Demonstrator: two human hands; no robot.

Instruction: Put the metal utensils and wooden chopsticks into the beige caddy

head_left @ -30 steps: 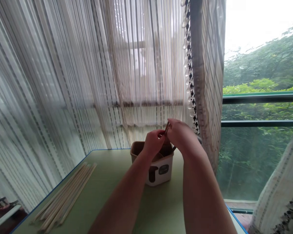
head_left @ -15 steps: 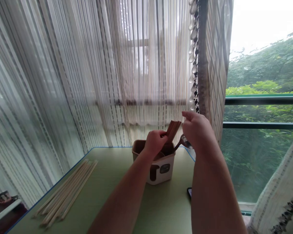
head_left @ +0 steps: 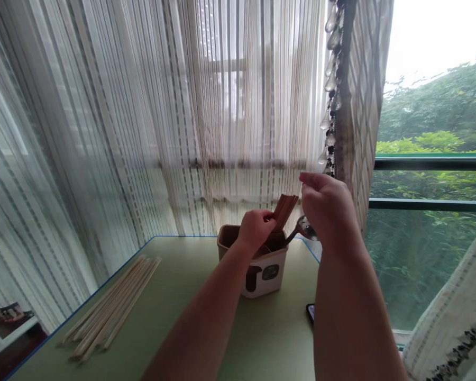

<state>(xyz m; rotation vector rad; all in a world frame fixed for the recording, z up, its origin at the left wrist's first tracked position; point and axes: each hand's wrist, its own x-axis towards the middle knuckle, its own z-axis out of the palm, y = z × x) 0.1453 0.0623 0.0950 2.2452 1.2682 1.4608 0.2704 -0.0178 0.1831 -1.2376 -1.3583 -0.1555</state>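
Note:
My left hand [head_left: 257, 228] is over the caddy [head_left: 275, 283], a brown and white utensil holder with a dark oval label on its front. Its fingers are closed against a bundle of reddish-brown chopsticks [head_left: 285, 210], which leans to the right out of the caddy. To the right and a little higher is my right hand [head_left: 327, 207], with its fingers curled together; whatever they hold, if anything, is hidden. A metal slotted spoon [head_left: 306, 228] sticks out over the caddy's right rim, partly behind my right hand.
Pale wooden chopsticks [head_left: 113, 309] lie in a loose pile on the left of the green table [head_left: 190, 296]. A phone [head_left: 310, 313] is partly covered by my right forearm. Striped sheer curtains [head_left: 174, 116] hang behind, beside a window with railings [head_left: 428, 163].
The view has shifted slightly, so the table things appear a little to the right and higher. My right hand has risen slightly. My left hand stays at the chopstick bundle.

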